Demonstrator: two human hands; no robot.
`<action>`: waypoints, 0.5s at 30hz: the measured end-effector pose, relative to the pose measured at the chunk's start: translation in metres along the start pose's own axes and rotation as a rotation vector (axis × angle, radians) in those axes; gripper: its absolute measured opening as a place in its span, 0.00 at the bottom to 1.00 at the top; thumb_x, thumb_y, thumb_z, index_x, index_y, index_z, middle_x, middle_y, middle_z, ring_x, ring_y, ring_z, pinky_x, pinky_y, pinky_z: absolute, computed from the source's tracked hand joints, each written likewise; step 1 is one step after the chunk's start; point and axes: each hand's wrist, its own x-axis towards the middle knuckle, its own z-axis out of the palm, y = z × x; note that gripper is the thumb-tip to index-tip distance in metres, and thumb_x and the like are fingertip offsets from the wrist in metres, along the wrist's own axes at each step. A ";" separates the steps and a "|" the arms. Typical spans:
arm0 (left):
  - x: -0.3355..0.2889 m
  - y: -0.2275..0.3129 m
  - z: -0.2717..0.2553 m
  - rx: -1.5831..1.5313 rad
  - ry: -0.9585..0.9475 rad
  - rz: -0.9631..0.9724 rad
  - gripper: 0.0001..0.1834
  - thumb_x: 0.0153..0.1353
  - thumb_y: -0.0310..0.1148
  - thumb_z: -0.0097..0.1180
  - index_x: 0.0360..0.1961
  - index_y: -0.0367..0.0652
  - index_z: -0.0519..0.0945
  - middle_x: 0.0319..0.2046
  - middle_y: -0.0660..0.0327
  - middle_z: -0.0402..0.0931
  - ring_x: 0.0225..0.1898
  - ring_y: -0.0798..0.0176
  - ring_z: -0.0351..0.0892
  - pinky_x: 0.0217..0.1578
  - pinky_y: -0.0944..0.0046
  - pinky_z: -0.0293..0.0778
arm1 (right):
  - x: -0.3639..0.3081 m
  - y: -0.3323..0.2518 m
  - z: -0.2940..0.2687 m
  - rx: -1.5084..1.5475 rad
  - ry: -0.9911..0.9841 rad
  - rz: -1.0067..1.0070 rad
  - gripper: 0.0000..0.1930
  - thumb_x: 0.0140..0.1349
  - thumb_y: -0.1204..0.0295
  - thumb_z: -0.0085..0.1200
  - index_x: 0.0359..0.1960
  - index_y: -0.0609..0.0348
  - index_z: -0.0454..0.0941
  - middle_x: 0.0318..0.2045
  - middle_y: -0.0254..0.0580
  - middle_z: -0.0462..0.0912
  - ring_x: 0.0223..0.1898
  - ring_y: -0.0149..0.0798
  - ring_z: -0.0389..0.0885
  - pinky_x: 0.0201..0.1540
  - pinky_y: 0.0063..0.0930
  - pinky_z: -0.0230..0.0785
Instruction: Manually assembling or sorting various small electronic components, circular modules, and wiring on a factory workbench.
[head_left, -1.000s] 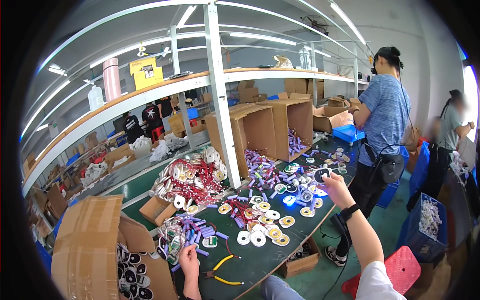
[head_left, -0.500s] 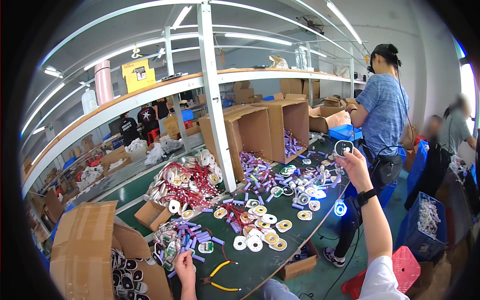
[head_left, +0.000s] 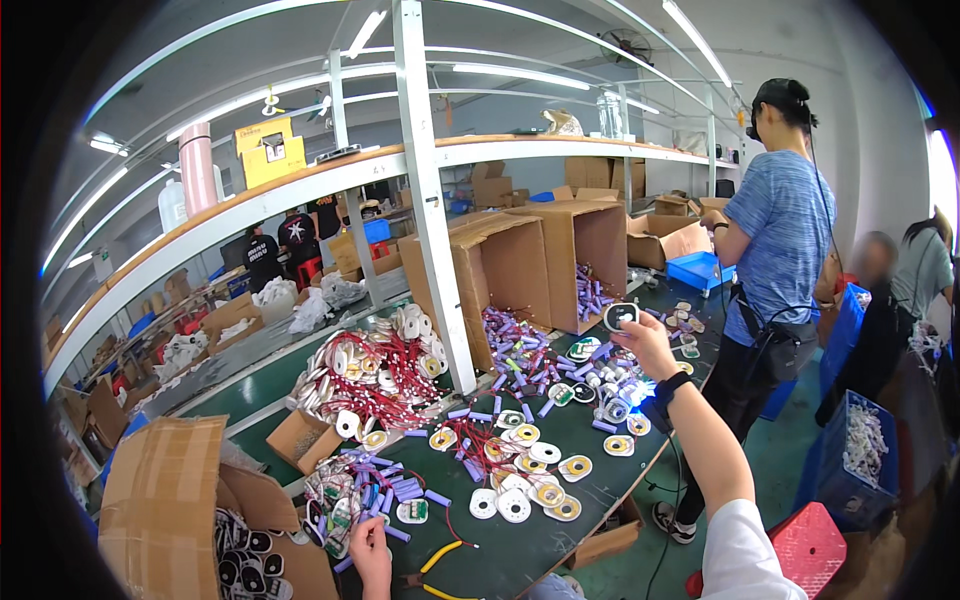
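My right hand (head_left: 648, 345) is raised above the parts pile, its fingers closed on a small rounded device casing (head_left: 621, 317) with a black face and pale rim. A black band circles that wrist, and a bright blue light (head_left: 637, 392) glows beside it. Low over the table's near side, my left hand (head_left: 370, 552) has its fingers curled together; whatever is between them is hidden. Purple battery cells (head_left: 405, 488) and a green circuit board in a white shell (head_left: 412, 511) lie close to it. Yellow-handled pliers (head_left: 441, 556) rest to its right, partly cut off.
White discs with red wires (head_left: 370, 365) are heaped behind. Cardboard boxes (head_left: 585, 225) on their sides hold more cells. An open carton (head_left: 160, 500) of black-and-white casings stands near left. A white post (head_left: 425, 200) carries the shelf. A co-worker (head_left: 785, 200) stands at right, beyond a red stool (head_left: 808, 548).
My right hand has moved left and slightly down with the casing, now over the parts pile. The blue light has shifted left with it. My left hand has barely moved.
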 end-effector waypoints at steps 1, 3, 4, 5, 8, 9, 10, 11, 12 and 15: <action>0.000 -0.003 0.000 -0.012 0.004 -0.002 0.05 0.56 0.24 0.51 0.32 0.36 0.78 0.28 0.61 0.72 0.27 0.68 0.69 0.26 0.72 0.64 | -0.001 0.006 0.011 0.045 -0.040 -0.025 0.12 0.54 0.80 0.49 0.42 0.65 0.71 0.38 0.40 0.78 0.38 0.33 0.77 0.42 0.28 0.73; 0.001 -0.003 0.000 -0.026 0.004 -0.004 0.05 0.56 0.24 0.51 0.32 0.36 0.78 0.28 0.61 0.72 0.27 0.69 0.69 0.26 0.72 0.64 | 0.000 0.012 0.024 0.040 -0.092 -0.013 0.13 0.55 0.79 0.49 0.43 0.66 0.71 0.38 0.41 0.78 0.39 0.33 0.77 0.42 0.28 0.73; 0.001 0.000 0.001 -0.026 0.008 0.000 0.05 0.56 0.24 0.51 0.32 0.36 0.78 0.28 0.61 0.72 0.27 0.69 0.69 0.26 0.72 0.64 | 0.000 0.012 0.029 0.024 -0.105 -0.017 0.13 0.55 0.79 0.49 0.44 0.67 0.71 0.38 0.41 0.78 0.39 0.33 0.77 0.43 0.28 0.74; 0.001 0.002 0.002 -0.026 0.013 0.004 0.05 0.56 0.24 0.51 0.32 0.36 0.78 0.28 0.61 0.72 0.27 0.69 0.69 0.26 0.72 0.64 | 0.000 0.011 0.034 0.023 -0.116 -0.019 0.13 0.55 0.79 0.50 0.44 0.67 0.71 0.38 0.41 0.78 0.39 0.33 0.78 0.43 0.28 0.74; 0.002 0.006 0.002 -0.016 0.010 0.014 0.05 0.56 0.24 0.51 0.32 0.36 0.78 0.28 0.61 0.72 0.27 0.69 0.69 0.27 0.72 0.65 | 0.002 0.001 0.048 0.025 -0.124 -0.023 0.13 0.55 0.79 0.49 0.43 0.66 0.71 0.38 0.41 0.78 0.39 0.34 0.78 0.44 0.29 0.73; 0.001 0.005 0.002 -0.014 0.010 0.012 0.05 0.56 0.24 0.51 0.32 0.36 0.78 0.28 0.61 0.72 0.27 0.69 0.69 0.27 0.72 0.65 | 0.005 -0.004 0.053 0.077 -0.161 -0.038 0.12 0.55 0.79 0.48 0.43 0.66 0.71 0.37 0.41 0.78 0.39 0.34 0.78 0.44 0.30 0.73; 0.001 0.003 0.002 -0.032 0.012 0.009 0.05 0.56 0.25 0.51 0.32 0.37 0.78 0.28 0.61 0.72 0.28 0.69 0.70 0.27 0.72 0.65 | 0.009 -0.008 0.055 0.129 -0.197 -0.053 0.12 0.56 0.79 0.48 0.42 0.66 0.72 0.37 0.41 0.78 0.39 0.34 0.78 0.44 0.30 0.72; 0.002 0.001 0.002 -0.049 0.015 0.007 0.05 0.56 0.25 0.51 0.32 0.37 0.78 0.29 0.61 0.72 0.28 0.68 0.70 0.28 0.72 0.66 | 0.013 -0.013 0.056 0.150 -0.220 -0.045 0.11 0.56 0.79 0.47 0.42 0.65 0.72 0.38 0.41 0.78 0.39 0.35 0.78 0.44 0.31 0.72; 0.002 0.000 0.002 -0.047 0.016 0.006 0.05 0.56 0.25 0.51 0.32 0.37 0.78 0.29 0.61 0.72 0.28 0.68 0.70 0.28 0.72 0.66 | 0.015 -0.019 0.056 0.177 -0.224 -0.052 0.11 0.56 0.79 0.47 0.42 0.65 0.72 0.38 0.41 0.78 0.39 0.34 0.78 0.44 0.30 0.72; 0.002 -0.001 0.002 -0.048 0.015 0.016 0.05 0.56 0.25 0.51 0.32 0.37 0.78 0.29 0.61 0.73 0.28 0.68 0.71 0.28 0.72 0.66 | 0.011 -0.030 0.041 0.203 -0.229 -0.069 0.13 0.56 0.79 0.46 0.44 0.64 0.70 0.39 0.42 0.78 0.41 0.35 0.77 0.46 0.33 0.70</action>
